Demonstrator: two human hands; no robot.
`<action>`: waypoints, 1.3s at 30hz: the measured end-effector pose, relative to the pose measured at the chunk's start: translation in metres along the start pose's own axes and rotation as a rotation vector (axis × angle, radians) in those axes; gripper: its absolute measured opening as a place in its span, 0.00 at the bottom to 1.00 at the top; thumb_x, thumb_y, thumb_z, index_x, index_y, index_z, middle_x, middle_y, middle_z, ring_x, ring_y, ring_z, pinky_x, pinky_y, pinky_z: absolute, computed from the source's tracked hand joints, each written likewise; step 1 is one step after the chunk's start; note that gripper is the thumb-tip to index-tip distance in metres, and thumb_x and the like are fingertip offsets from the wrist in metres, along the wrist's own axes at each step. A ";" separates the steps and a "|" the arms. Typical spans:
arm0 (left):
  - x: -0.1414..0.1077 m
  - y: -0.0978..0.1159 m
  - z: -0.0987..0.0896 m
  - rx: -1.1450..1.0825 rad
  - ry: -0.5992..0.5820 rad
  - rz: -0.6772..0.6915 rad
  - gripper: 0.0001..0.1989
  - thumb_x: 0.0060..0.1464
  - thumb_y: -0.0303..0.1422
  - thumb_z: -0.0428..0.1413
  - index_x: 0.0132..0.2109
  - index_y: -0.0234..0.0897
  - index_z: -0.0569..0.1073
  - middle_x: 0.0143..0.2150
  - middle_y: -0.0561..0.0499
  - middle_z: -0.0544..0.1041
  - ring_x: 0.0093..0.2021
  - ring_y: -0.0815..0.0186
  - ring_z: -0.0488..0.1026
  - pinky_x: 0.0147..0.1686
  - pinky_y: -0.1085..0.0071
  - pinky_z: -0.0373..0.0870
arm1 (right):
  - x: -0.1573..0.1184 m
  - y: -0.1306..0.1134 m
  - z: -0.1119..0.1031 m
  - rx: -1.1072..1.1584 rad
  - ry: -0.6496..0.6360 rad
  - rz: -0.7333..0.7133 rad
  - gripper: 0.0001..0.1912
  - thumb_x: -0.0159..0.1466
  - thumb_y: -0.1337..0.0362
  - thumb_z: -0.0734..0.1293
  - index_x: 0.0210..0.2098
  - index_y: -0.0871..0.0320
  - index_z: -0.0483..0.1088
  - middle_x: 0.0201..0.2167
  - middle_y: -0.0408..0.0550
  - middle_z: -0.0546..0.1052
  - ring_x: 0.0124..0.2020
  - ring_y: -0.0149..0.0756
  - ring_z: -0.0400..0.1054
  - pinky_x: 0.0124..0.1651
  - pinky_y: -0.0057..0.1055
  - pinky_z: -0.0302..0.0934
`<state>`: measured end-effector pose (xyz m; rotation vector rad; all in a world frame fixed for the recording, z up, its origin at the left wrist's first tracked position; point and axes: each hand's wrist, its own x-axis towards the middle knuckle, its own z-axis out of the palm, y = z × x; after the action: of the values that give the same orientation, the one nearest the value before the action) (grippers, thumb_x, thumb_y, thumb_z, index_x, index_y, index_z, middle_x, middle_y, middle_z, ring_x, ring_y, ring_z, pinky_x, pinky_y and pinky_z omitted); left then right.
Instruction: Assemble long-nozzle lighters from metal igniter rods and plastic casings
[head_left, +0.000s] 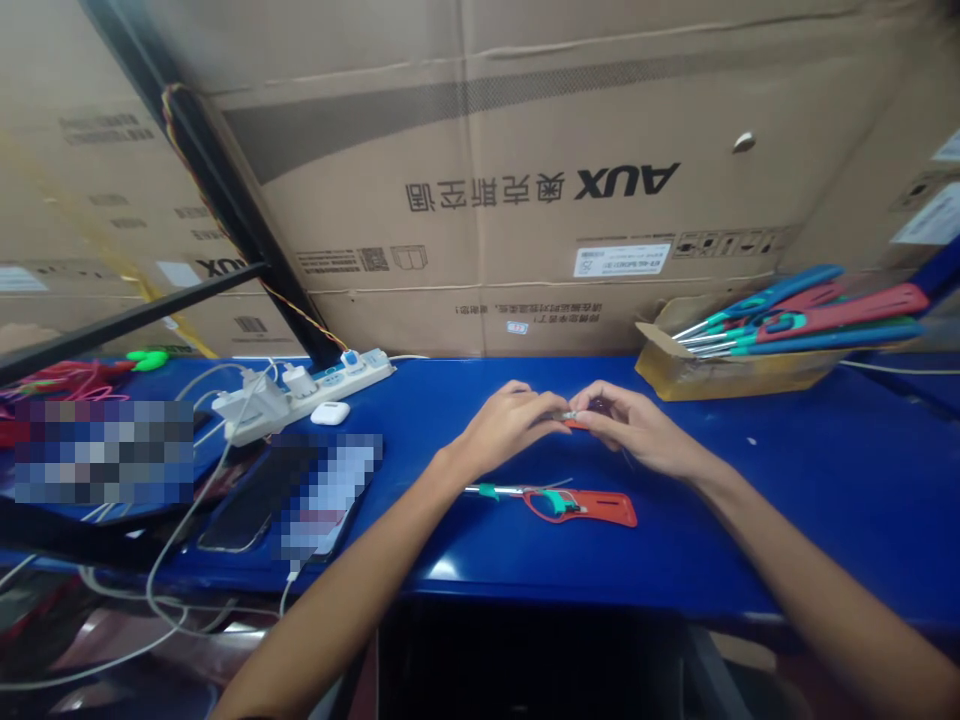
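My left hand (514,422) and my right hand (634,425) meet over the blue table, fingers closed in a pinch. Between their fingertips shows a small silvery and orange part (571,416); the fingers hide most of it, so its kind is unclear. Thin wire seems to hang beneath my right hand. Just below both hands lies a long-necked lighter (609,507), with a red handle, a green trigger piece and a metal tube pointing left. My left forearm covers the tube's end.
At the back right, a cardboard box (720,378) holds several red and blue long-necked lighters (810,320). On the left are a power strip (352,378) with chargers, a white earbud case (330,412), phones (259,495) and loose cables. Large cartons (480,110) stand behind the blue table (765,500).
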<state>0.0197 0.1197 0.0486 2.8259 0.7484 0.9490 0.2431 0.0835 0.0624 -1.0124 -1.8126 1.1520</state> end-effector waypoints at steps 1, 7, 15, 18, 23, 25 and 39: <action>0.000 0.000 0.000 0.010 0.005 0.003 0.10 0.66 0.40 0.57 0.49 0.39 0.72 0.42 0.53 0.83 0.40 0.65 0.79 0.50 0.66 0.65 | 0.000 0.001 0.000 -0.011 0.000 -0.003 0.18 0.64 0.48 0.69 0.40 0.57 0.70 0.25 0.37 0.67 0.22 0.27 0.57 0.23 0.26 0.55; 0.000 0.000 -0.002 0.068 -0.003 0.021 0.09 0.67 0.39 0.57 0.48 0.39 0.73 0.40 0.53 0.84 0.39 0.66 0.79 0.49 0.67 0.65 | 0.001 0.001 0.002 -0.078 0.043 -0.058 0.14 0.65 0.51 0.69 0.39 0.56 0.72 0.25 0.39 0.70 0.24 0.28 0.61 0.28 0.29 0.58; -0.001 0.000 -0.007 0.089 0.069 0.080 0.10 0.66 0.38 0.58 0.48 0.37 0.73 0.40 0.53 0.83 0.36 0.67 0.77 0.49 0.67 0.65 | 0.000 0.007 0.008 -0.416 0.195 -0.465 0.07 0.71 0.61 0.64 0.43 0.54 0.74 0.39 0.48 0.79 0.39 0.37 0.73 0.43 0.36 0.67; 0.000 0.000 -0.007 0.104 0.101 0.088 0.10 0.66 0.37 0.57 0.48 0.35 0.74 0.42 0.51 0.83 0.36 0.67 0.76 0.49 0.66 0.64 | 0.000 0.009 0.012 -0.528 0.272 -0.592 0.08 0.71 0.64 0.63 0.46 0.54 0.74 0.40 0.51 0.79 0.41 0.39 0.74 0.45 0.38 0.69; 0.001 0.002 -0.008 0.120 0.042 0.056 0.11 0.69 0.39 0.54 0.50 0.37 0.74 0.44 0.50 0.84 0.38 0.66 0.78 0.51 0.64 0.63 | -0.001 0.010 0.014 -0.603 0.302 -0.642 0.09 0.71 0.65 0.63 0.47 0.54 0.75 0.40 0.52 0.80 0.41 0.40 0.75 0.46 0.39 0.71; 0.001 0.003 -0.009 0.116 0.035 0.056 0.12 0.69 0.39 0.54 0.51 0.37 0.74 0.44 0.50 0.84 0.39 0.66 0.78 0.51 0.64 0.63 | -0.001 0.009 0.013 -0.594 0.300 -0.651 0.09 0.71 0.64 0.64 0.46 0.53 0.75 0.40 0.51 0.80 0.41 0.39 0.75 0.46 0.39 0.71; 0.002 0.011 -0.017 0.082 0.041 0.106 0.08 0.68 0.37 0.56 0.47 0.39 0.75 0.45 0.53 0.84 0.38 0.67 0.77 0.51 0.64 0.62 | -0.003 0.002 0.006 -0.275 0.227 -0.426 0.06 0.65 0.59 0.72 0.35 0.54 0.77 0.34 0.46 0.80 0.33 0.35 0.72 0.34 0.33 0.64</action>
<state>0.0158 0.1092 0.0663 2.9523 0.6626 1.0164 0.2398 0.0793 0.0582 -0.8110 -1.9107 0.5207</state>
